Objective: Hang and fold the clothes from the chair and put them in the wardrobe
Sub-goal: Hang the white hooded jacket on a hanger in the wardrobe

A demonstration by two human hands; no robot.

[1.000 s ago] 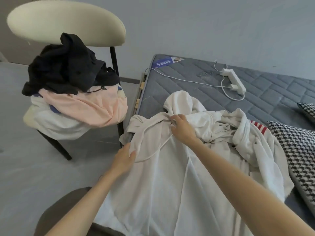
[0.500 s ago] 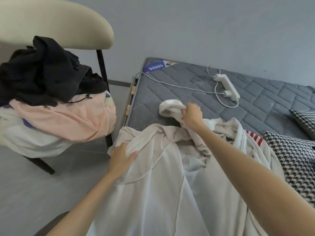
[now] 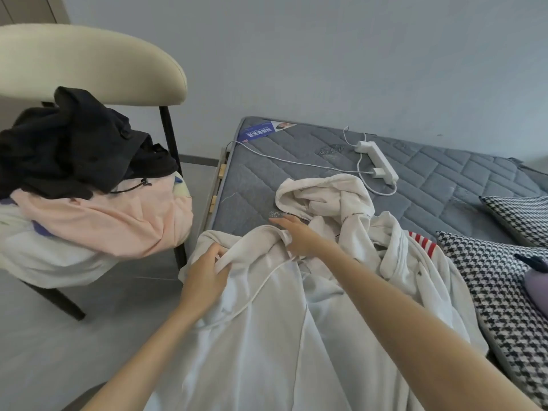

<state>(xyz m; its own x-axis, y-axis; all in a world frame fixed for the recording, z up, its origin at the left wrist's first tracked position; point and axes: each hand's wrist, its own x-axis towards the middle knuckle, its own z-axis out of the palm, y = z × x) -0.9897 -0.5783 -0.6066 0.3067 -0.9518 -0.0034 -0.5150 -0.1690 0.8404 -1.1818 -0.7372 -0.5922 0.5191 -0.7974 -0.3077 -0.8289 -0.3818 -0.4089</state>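
A white hooded garment (image 3: 267, 336) lies spread over the corner of the grey mattress (image 3: 311, 152), its hood (image 3: 323, 197) thrown out toward the wall. My left hand (image 3: 207, 274) grips a fold of the white fabric at the garment's left shoulder. My right hand (image 3: 296, 235) lies with straight fingers on the neckline, just below the hood. On the left stands a cream chair (image 3: 89, 66) piled with clothes: a black garment (image 3: 77, 146) on top, a pink one (image 3: 112, 221) under it, white fabric (image 3: 50, 259) at the bottom.
A white power strip (image 3: 376, 161) with its cable lies on the mattress beyond the hood. Two houndstooth cushions (image 3: 498, 277) sit at the right, a purple item (image 3: 536, 289) on the nearer one. Grey floor lies between chair and bed.
My right hand has let go of the hood, which now lies on the mattress, and drawn back to the neckline. My left hand keeps its grip on the shoulder.
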